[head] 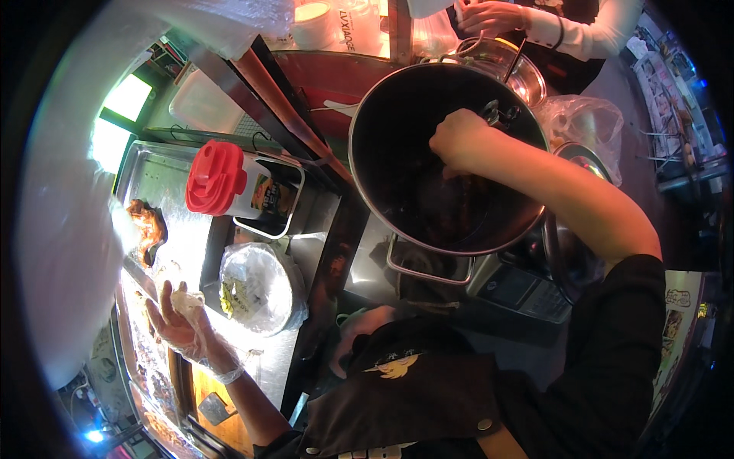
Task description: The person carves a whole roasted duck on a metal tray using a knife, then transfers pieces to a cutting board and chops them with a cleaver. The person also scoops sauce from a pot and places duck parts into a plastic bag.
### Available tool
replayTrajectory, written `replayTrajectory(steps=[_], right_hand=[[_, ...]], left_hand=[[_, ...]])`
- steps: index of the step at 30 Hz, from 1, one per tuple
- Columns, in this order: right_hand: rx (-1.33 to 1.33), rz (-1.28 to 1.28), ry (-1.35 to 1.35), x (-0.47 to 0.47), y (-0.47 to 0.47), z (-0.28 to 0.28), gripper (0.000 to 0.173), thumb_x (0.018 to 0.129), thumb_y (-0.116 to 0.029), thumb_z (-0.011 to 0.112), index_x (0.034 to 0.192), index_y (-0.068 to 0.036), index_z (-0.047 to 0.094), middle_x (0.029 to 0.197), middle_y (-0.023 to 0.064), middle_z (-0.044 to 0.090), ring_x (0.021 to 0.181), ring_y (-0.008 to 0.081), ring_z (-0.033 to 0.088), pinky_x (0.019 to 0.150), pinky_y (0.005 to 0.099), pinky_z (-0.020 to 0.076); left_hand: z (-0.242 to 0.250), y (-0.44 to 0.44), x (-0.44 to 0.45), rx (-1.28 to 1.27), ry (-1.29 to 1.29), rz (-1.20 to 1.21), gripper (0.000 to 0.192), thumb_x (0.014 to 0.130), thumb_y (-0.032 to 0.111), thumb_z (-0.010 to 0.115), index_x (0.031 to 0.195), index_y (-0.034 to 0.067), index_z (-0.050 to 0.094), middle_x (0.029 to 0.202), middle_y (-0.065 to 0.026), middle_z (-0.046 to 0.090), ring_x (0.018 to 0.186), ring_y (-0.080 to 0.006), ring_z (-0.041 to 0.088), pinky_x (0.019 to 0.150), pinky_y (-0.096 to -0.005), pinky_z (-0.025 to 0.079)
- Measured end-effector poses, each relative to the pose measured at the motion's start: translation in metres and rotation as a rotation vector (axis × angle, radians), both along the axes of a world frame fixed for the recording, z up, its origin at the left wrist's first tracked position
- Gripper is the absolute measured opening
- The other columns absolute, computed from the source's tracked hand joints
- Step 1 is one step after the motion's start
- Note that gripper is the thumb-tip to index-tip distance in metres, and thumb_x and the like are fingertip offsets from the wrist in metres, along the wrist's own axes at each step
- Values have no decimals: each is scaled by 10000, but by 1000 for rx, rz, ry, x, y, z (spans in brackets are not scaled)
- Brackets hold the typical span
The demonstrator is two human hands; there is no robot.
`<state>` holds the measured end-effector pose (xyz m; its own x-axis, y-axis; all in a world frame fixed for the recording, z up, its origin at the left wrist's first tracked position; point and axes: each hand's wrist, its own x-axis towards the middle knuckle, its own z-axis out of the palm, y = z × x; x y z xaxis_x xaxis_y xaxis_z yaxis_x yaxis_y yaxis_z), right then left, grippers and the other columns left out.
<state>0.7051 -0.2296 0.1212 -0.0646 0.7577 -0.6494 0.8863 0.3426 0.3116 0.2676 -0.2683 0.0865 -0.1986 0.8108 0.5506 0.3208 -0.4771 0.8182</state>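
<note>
My right hand (461, 140), bare, reaches into a large, deep metal stockpot (453, 246) with dark contents. Its fingers curl downward over the pot, and what they hold, if anything, is hidden in the dark. Beside that hand, a metal clip or utensil (492, 112) shows inside the pot. My left hand (180, 324) wears a clear plastic glove and is held palm up with the fingers apart, holding nothing, over the lit counter. Near it stand a round container lined with clear plastic (258, 292) and a tray (189, 229) with a piece of browned cooked meat (146, 229).
A jar with a red lid (215, 178) stands in a metal-rimmed bin. Below the pot's handle lie a dark cloth (427, 287) and a scale-like device with keys (522, 292). A cleaver (215, 407) rests on a wooden board. Another person's hand (490, 17) is beyond the pot.
</note>
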Motion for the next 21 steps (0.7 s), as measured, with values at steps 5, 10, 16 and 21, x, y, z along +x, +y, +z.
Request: replayTrajectory(steps=[5,10,16,21], right_hand=[[51,-6,54,17,-7,15,362,732,-421,738,914,-108,726,907,82,704,887,255,670,712,367,536],[136,5,109,27,-15,14,357,729,-433,737,880,-109,729,867,89,701,864,263,671,709,374,533],[118,12,108,20,-10,7,403,718,-486,729,882,-118,732,878,73,704,870,249,672,711,369,533],[0,-42,56,21,13,6,457,719,-539,710,911,-125,740,910,44,706,897,235,669,733,364,533]], left_hand=[[0,-2,12,7,-27,-49,805,787,148,751,1431,61,277,1297,-186,497,1140,-292,550,976,-379,463],[0,3,20,17,-2,-100,754,823,95,694,1436,57,256,1318,-209,482,1140,-330,541,917,-376,493],[0,3,26,34,5,-143,712,845,59,652,1437,60,255,1322,-220,478,1130,-336,542,869,-363,516],[5,-8,24,-43,-37,-80,803,783,176,755,1423,68,283,1306,-194,485,1163,-296,531,993,-391,440]])
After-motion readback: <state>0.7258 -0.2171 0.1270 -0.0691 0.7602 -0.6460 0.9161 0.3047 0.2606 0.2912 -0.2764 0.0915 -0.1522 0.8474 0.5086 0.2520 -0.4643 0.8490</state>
